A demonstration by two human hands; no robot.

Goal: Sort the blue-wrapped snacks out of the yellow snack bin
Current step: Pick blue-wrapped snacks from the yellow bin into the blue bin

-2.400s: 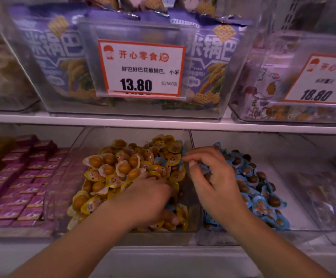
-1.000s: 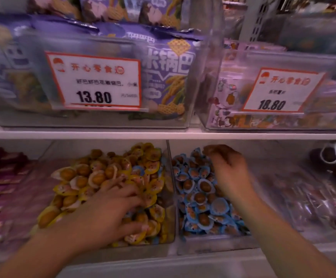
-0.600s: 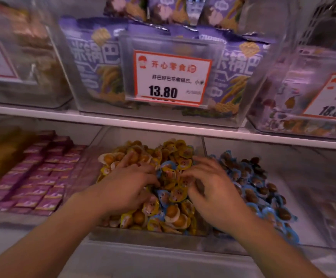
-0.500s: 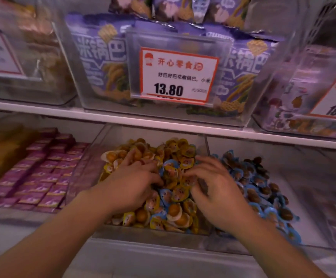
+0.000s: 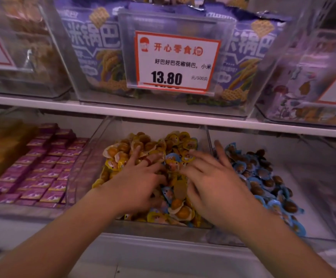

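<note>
Both hands lie palm-down on the yellow snacks in the clear bin [image 5: 95, 157] at frame centre. The left hand [image 5: 135, 185] and right hand [image 5: 213, 187] have fingers spread, gripping nothing. Blue-wrapped snacks [image 5: 172, 160] show between them; more blue ones [image 5: 263, 183] fill the bin to the right.

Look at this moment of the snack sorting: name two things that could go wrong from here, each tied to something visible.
1. Blue-wrapped snacks lie partly buried among the yellow snacks; with both hands spread flat over the pile, left hand and right hand, some may be missed.
2. The yellow snack bin is heaped near its low front wall, so raking could push snacks over the edge.
</note>
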